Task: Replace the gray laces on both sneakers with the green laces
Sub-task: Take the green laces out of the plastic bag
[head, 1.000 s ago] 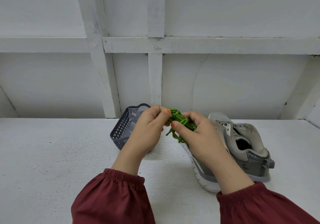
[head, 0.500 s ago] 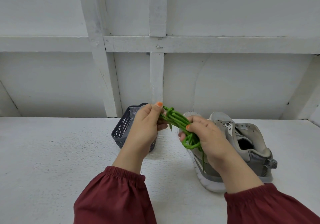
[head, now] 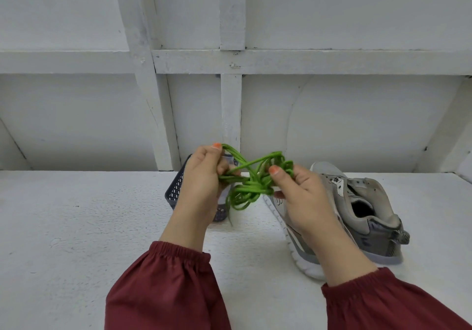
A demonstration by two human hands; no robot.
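White table [head: 76, 227]; left hand [head: 201, 184] blocks basket [head: 176, 189], contents unclear.

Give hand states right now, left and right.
Left hand: closed, pinching the green laces.
Right hand: closed, pinching the same tangle from the other side.

Nothing legible: the tongue tag [head: 337, 182] on the sneaker [head: 380, 235] bears dark marks (too blurred).
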